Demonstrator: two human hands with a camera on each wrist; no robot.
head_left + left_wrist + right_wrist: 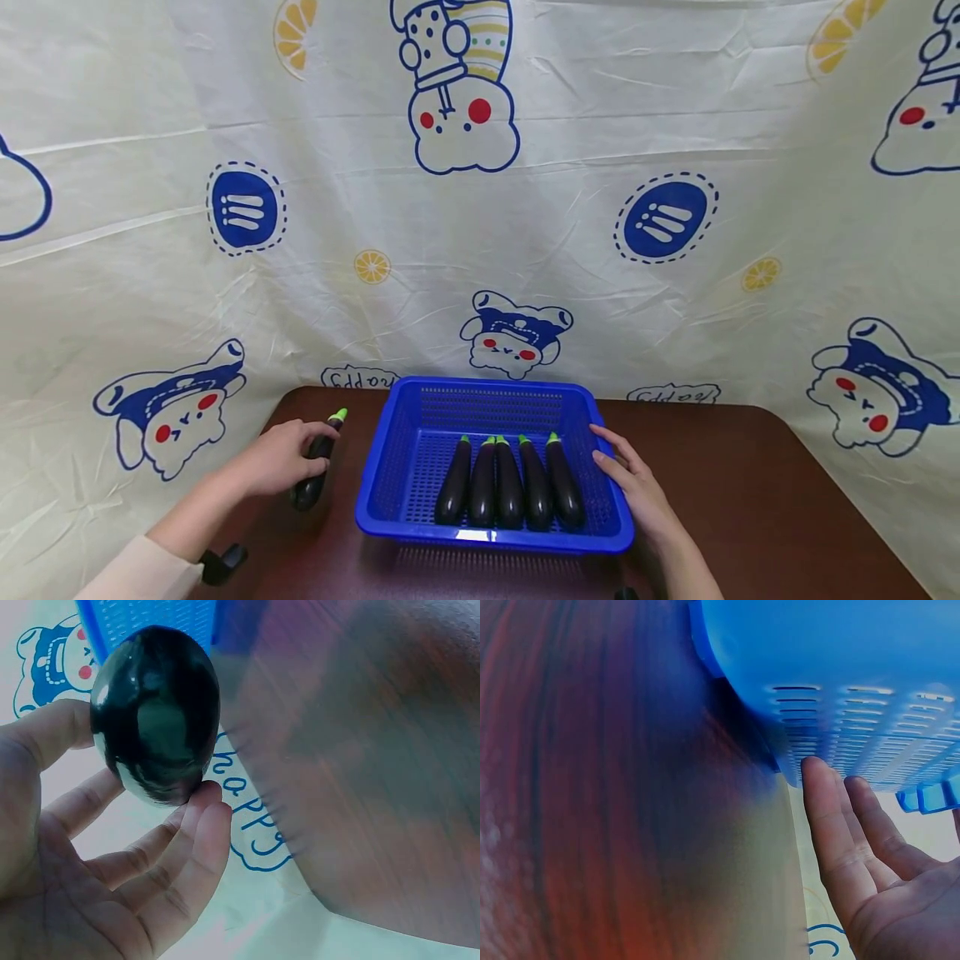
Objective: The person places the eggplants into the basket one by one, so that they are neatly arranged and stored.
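My left hand [283,457] holds a dark, glossy eggplant [307,493] with a green stem, to the left of the blue basket [495,537]. In the left wrist view, the thumb and fingers [206,799] curl round the eggplant [154,712], whose rounded end faces the camera. Five-sided or not, the basket's inside shows several more eggplants [510,487] lying side by side, stems away from me. My right hand [637,483] touches the basket's right side, its fairly straight fingers [825,802] against the slotted outer wall.
A dark brown wooden table [720,483] with rounded far corners carries the basket. Behind it hangs a pale printed cloth [570,217] with cartoon figures and orange slices. A black strap piece [223,563] sits by the left wrist.
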